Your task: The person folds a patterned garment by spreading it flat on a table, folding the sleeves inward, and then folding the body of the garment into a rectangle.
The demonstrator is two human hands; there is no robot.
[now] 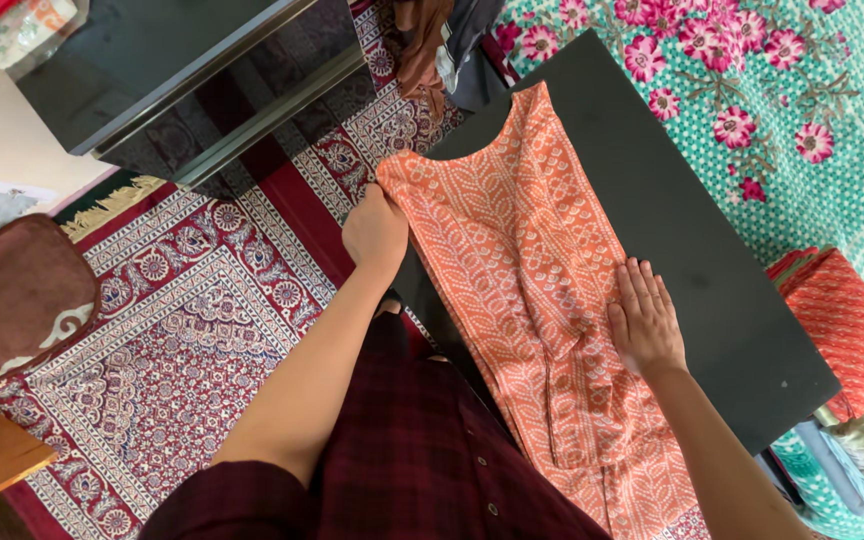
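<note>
One orange patterned garment (527, 300) lies flat along one dark board (692, 260) that rests on a floral bedspread (812, 130). Two bare hands work it: the left hand (375, 232) pinches the garment's edge at the board's side, while the right hand (644, 320) presses flat on the cloth, fingers together. One folded orange cloth (847, 325) sits nearby; one red patterned rug (212, 330) covers the floor.

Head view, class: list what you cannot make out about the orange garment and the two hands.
- Orange garment: its lower end is cut off by the bottom edge of the head view.
- Left hand: fingertips curl over the garment's edge, so the grip is hidden.
- Right hand: lies flat; the cloth beneath it is covered.
- Black board: its near part is hidden by garment and body.
</note>
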